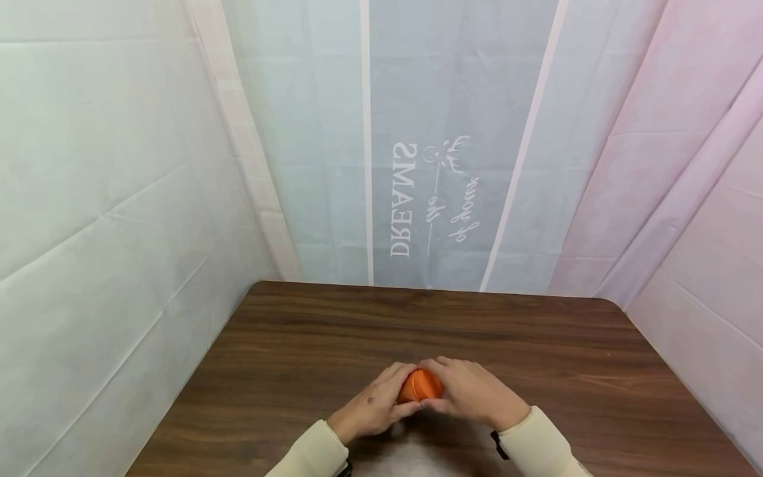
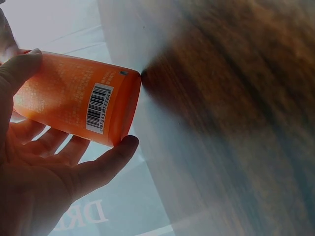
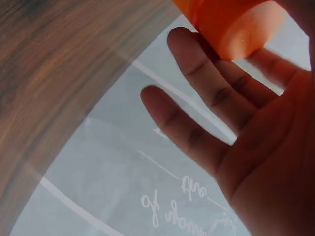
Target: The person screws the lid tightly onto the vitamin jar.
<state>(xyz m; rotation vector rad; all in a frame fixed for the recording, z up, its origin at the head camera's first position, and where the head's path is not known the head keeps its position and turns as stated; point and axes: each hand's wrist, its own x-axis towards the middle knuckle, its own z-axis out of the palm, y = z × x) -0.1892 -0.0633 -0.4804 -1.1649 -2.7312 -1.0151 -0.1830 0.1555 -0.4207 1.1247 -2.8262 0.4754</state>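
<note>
Between both hands is an orange plastic bottle (image 2: 64, 93) with small pale print and a barcode label (image 2: 99, 108) near its base. My left hand (image 1: 371, 405) grips the bottle's body, thumb on one side and fingers on the other. In the left wrist view a corner of the base is at the table's surface, and the bottle leans. On the other end, my right hand (image 1: 477, 395) holds the round orange cap (image 1: 426, 384) between thumb and fingers. Two right fingers (image 3: 187, 132) stretch out beside the cap in the right wrist view. The palms hide part of the bottle.
A dark wood-grain table (image 1: 298, 344) lies beneath the hands. Pale cloth hangs on three sides, and the back panel (image 1: 447, 79) carries white lettering. Cream sleeves cover both forearms, with a black strap (image 1: 499, 445) near the right wrist.
</note>
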